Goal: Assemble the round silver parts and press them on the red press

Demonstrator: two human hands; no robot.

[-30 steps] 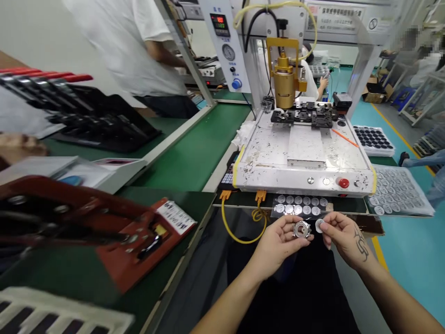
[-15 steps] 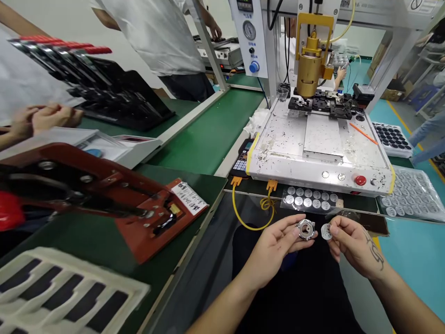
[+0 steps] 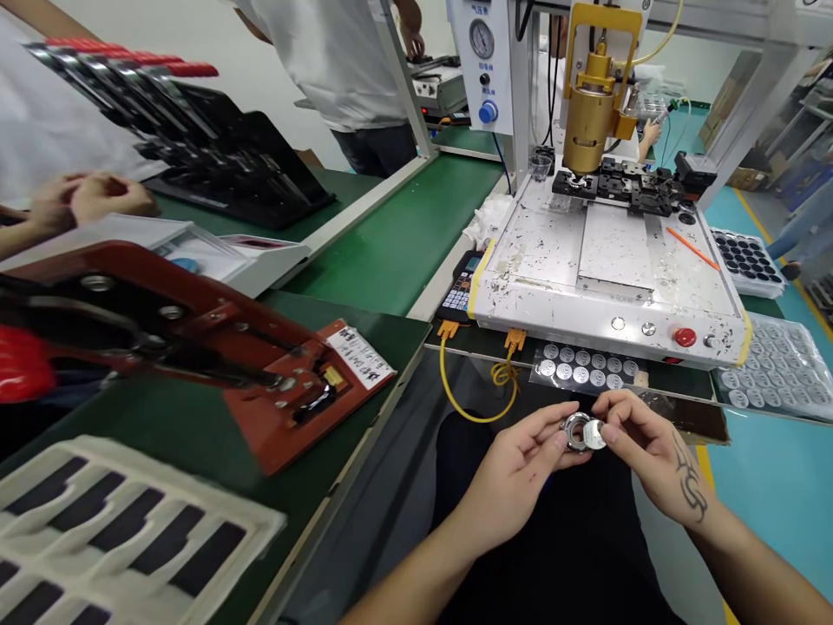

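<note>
My left hand (image 3: 514, 473) pinches a shiny metal watch case (image 3: 573, 427) between thumb and fingers, its ring opening facing up. In my right hand (image 3: 654, 456), thumb and fingertips grip a small round silver-white disc (image 3: 593, 434). The disc is tilted at the right side of the case and overlaps part of its opening. Whether the two touch I cannot tell. Both hands are above my dark-clothed lap, in front of the machine's base.
A dispensing machine (image 3: 553, 312) with a brass-coloured cylinder (image 3: 589, 130) stands ahead. Sheets of round silver discs (image 3: 579, 366) lie before it. Left are a red-brown hand press (image 3: 260, 434), a white slotted tray (image 3: 214, 503) and a co-worker's hands (image 3: 97, 204). A yellow cable (image 3: 449, 399) loops down.
My right hand has moved left, bringing the disc from beside the watch case to over its right part. The camera view has shifted slightly.
</note>
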